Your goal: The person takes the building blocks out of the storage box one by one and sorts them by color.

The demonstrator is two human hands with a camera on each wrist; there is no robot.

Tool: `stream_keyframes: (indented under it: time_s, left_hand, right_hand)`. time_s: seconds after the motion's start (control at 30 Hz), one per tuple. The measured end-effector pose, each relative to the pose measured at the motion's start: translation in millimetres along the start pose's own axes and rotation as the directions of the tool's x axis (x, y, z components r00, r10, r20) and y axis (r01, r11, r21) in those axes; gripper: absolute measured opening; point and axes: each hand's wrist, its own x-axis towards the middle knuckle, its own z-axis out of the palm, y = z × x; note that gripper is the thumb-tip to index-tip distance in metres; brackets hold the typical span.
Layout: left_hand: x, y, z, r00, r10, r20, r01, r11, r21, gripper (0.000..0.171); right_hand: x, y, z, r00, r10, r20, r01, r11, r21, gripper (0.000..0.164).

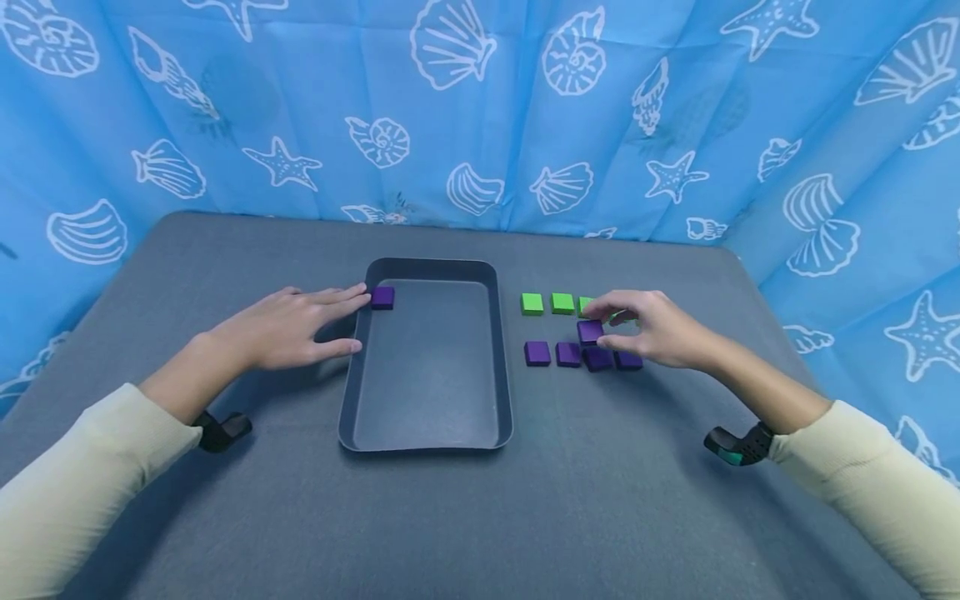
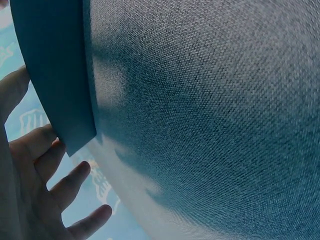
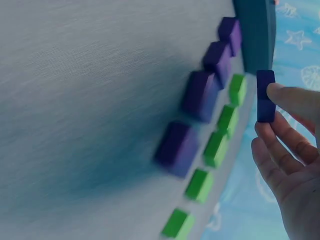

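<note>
My right hand [image 1: 652, 329] pinches a small purple square block [image 1: 590, 332] between thumb and fingers. In the right wrist view that block [image 3: 266, 96] is edge-on, lifted off the table. Below it in the head view runs a row of several purple blocks [image 1: 537, 353], and behind them a row of green blocks [image 1: 532, 304], partly hidden by the hand. My left hand [image 1: 292, 329] rests at the left rim of a dark rectangular tray [image 1: 431, 446], fingers extended along its outer wall. One purple block [image 1: 382, 298] lies inside the tray at its upper left corner.
The tray and blocks stand on a grey cloth-covered table [image 1: 600, 517]. A blue curtain [image 1: 510, 125] with white shell and starfish prints hangs behind and to the sides. Black devices [image 1: 738, 446] are strapped to both wrists.
</note>
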Motion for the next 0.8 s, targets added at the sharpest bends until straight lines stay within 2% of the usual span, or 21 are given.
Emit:
stream_keyframes:
  time_s: [0.23,0.37,0.6,0.8]
  left_hand:
    - [0.5,0.1,0.2,1.000,0.006,0.005,-0.006,1.000,-0.003,0.075]
    - [0.8,-0.1,-0.5,1.000,0.005,0.013,-0.005,1.000,0.003,0.076]
    - [0.7,0.9,-1.1,1.000,-0.006,0.013,0.006,1.000,-0.001,0.075]
    - [1.1,1.6,-1.3,1.000,-0.006,0.010,0.006,1.000,0.000,0.075]
  right_hand:
    - [-36,18,-1,0.997,-0.034,-0.071,0.032,0.999,-0.031,0.041]
    - [-53,28,-2,0.993,-0.010,-0.117,0.005,0.999,-0.046,0.045]
    - [-73,40,-3,0.990,0.027,-0.142,-0.030,0.999,-0.020,0.044]
    - [-81,48,-1,0.988,0.058,-0.144,-0.062,0.998,-0.022,0.043]
